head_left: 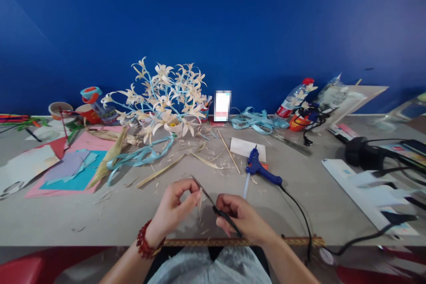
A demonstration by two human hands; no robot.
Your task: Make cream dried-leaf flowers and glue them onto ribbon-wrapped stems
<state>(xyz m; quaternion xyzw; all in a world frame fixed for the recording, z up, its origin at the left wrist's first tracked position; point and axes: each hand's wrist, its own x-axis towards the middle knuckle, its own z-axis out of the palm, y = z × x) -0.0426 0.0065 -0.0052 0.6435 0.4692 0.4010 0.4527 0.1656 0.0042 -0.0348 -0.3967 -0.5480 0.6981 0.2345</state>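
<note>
Scissors with black handles (229,222) are gripped in my right hand (244,217), their blades pointing up and left. My left hand (178,206), with a red bead bracelet (143,240) at the wrist, pinches a small pale strip (200,202) that looks like dried husk. The blades lie right beside this strip and my left fingertips; whether they touch it I cannot tell. Behind my hands, pale shavings and a long straw-coloured strip (161,171) lie on the grey table (109,222).
Pale handmade flowers (166,93) on blue stems stand at the back. A blue glue gun (259,166) lies right of my hands, its cord running to the front edge. Farther right is a white power strip (353,193) with plugs. Coloured paper (75,182) lies left.
</note>
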